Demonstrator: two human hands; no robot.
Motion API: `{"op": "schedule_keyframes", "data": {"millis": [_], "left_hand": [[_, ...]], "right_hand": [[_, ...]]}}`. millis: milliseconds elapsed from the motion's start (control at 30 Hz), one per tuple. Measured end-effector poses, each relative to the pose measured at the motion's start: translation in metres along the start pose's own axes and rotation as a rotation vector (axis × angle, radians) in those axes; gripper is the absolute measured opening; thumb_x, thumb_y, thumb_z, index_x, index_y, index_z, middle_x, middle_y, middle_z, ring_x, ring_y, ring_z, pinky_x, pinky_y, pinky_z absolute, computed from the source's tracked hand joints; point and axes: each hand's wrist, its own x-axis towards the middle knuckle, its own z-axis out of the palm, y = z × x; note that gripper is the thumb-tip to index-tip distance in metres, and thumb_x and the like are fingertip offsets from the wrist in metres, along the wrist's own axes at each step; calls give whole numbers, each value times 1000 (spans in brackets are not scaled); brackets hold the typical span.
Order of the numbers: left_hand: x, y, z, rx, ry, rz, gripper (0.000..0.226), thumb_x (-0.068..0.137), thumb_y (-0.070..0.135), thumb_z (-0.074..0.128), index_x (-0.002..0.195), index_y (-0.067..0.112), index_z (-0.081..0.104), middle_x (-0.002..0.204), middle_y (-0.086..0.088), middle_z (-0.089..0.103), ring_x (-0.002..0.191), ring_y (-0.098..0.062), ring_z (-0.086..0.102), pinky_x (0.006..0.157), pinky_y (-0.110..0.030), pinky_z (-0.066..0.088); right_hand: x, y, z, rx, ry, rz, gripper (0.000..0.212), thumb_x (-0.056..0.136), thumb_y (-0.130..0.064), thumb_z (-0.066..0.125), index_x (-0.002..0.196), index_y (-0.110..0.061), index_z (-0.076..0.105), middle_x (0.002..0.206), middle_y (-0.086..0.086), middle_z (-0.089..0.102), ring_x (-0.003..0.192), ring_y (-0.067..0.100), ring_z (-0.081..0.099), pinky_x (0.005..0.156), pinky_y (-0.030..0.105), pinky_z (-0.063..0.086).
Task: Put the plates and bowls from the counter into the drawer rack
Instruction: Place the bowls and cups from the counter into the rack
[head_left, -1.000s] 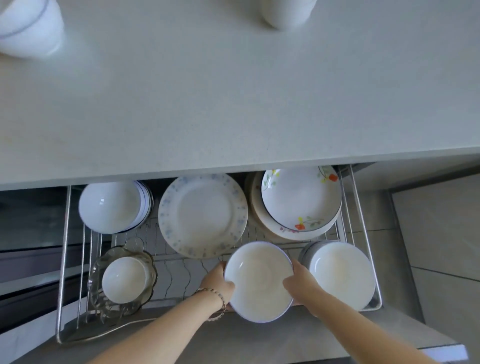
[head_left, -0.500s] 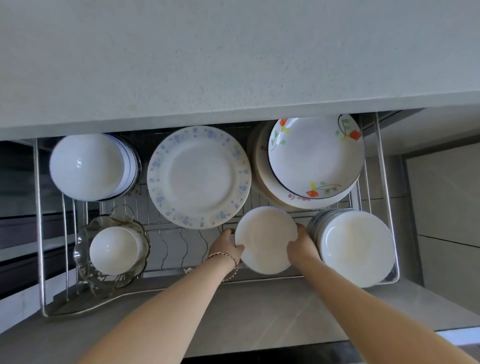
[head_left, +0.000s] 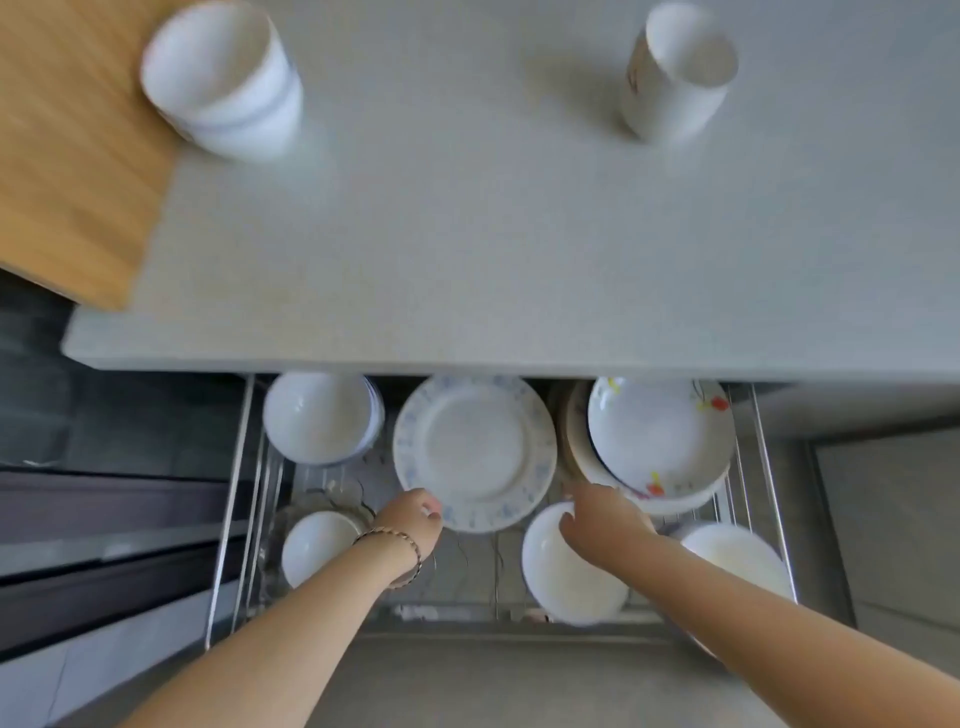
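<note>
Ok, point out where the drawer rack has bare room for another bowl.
Bare wire in the front row, between the glass dish and the white bowl, in front of the blue-flowered plate. Back row and right front corner are crowded.

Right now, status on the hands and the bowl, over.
Left hand curled beside flowered plate. Right hand on rim of white bowl, seated in rack. Bowl stack on counter.

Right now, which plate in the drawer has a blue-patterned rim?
The flat plate in the middle of the back row; the deep plate to its right bears red and yellow flowers.
</note>
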Motion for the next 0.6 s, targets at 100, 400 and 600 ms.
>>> {"op": "schedule_keyframes", "data": {"millis": [100, 400, 600], "left_hand": [[-15, 2, -60, -103, 129, 42, 25, 95, 12, 42, 110, 11, 62, 117, -8, 65, 107, -24, 63, 97, -39, 50], [-43, 12, -218, -87, 440, 187, 26, 92, 10, 39, 106, 15, 62, 111, -6, 66, 102, -23, 63, 86, -28, 48], [-26, 2, -263, -90, 500, 207, 30, 93, 12, 37, 112, 17, 60, 117, -2, 63, 105, -21, 60, 85, -27, 48]], "right_hand": [[-6, -60, -50, 268, 137, -167, 35, 87, -13, 45, 118, -17, 60, 110, 1, 64, 100, 21, 62, 84, 24, 46], [4, -268, -172, 866, 102, -340, 24, 94, -30, 49, 99, -7, 48, 71, 8, 58, 59, 18, 59, 63, 28, 53], [56, -354, -192, 1026, 141, -250, 59, 88, -46, 54, 130, -6, 42, 102, 15, 55, 63, 21, 62, 79, 35, 59]]}}
